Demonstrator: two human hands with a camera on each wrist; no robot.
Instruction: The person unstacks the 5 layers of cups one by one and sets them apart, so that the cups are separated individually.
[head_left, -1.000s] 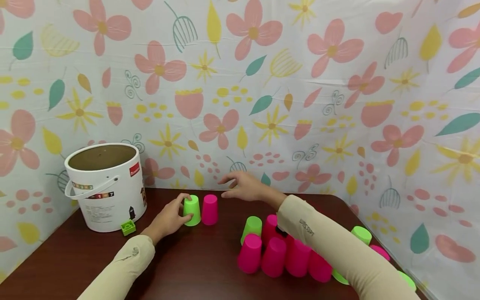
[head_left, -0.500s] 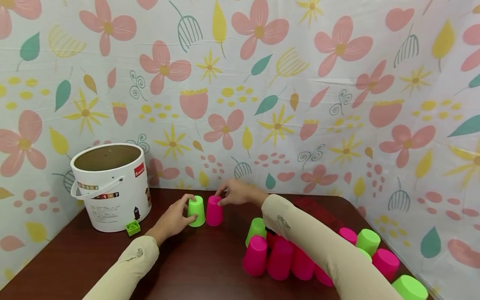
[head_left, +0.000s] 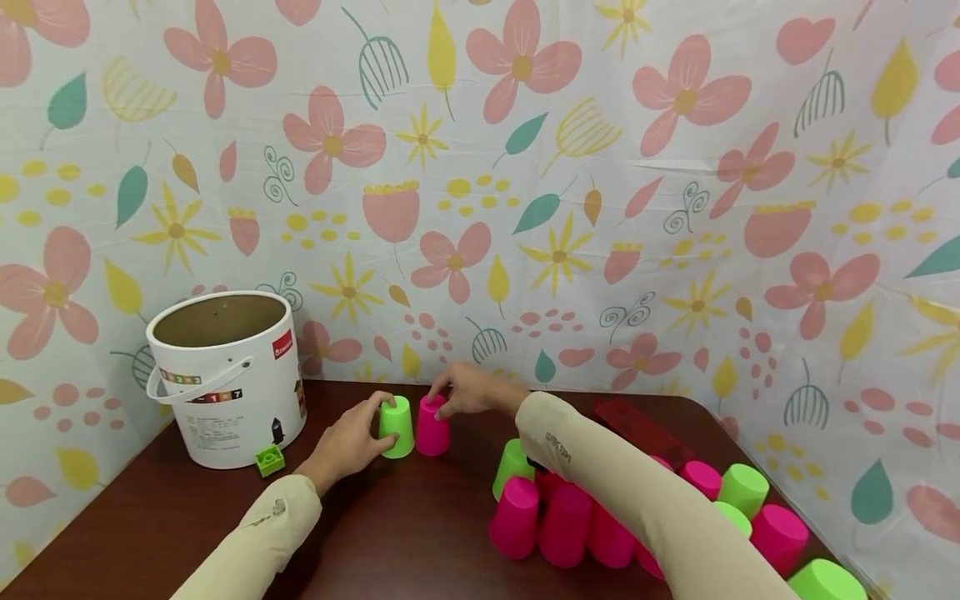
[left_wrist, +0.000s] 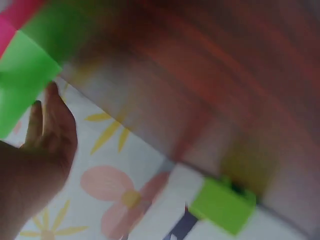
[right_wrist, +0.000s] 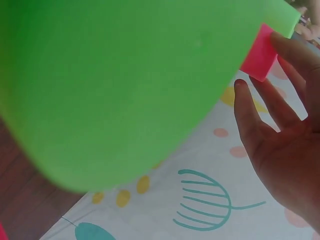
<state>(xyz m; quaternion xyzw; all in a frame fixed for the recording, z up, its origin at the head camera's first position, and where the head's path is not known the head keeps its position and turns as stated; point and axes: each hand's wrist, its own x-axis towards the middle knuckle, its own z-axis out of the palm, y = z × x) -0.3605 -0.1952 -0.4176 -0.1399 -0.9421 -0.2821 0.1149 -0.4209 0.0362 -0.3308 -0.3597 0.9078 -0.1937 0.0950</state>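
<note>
Two upside-down cups stand side by side at the back of the table, a green cup (head_left: 400, 431) and a pink cup (head_left: 432, 435) to its right. My left hand (head_left: 347, 443) holds the green one from the left, its thumb low on the side and a finger at the top. From the right, my right hand (head_left: 474, 390) pinches the top of the pink one between thumb and fingers. In the left wrist view, the green cup (left_wrist: 25, 80) is partly cut off beside the hand. A near green cup (right_wrist: 110, 90) fills much of the right wrist view.
A white bucket (head_left: 232, 417) with a handle stands at the back left, a green toy block (head_left: 269, 460) by its base. Several pink and green cups, including a pink cup (head_left: 515, 518), are grouped under my right forearm. Behind them lies a flat red see-through object (head_left: 643, 429).
My right hand has come down and left onto the pink cup and now pinches its top. My left hand keeps its hold on the green cup. The head view has shifted slightly.
</note>
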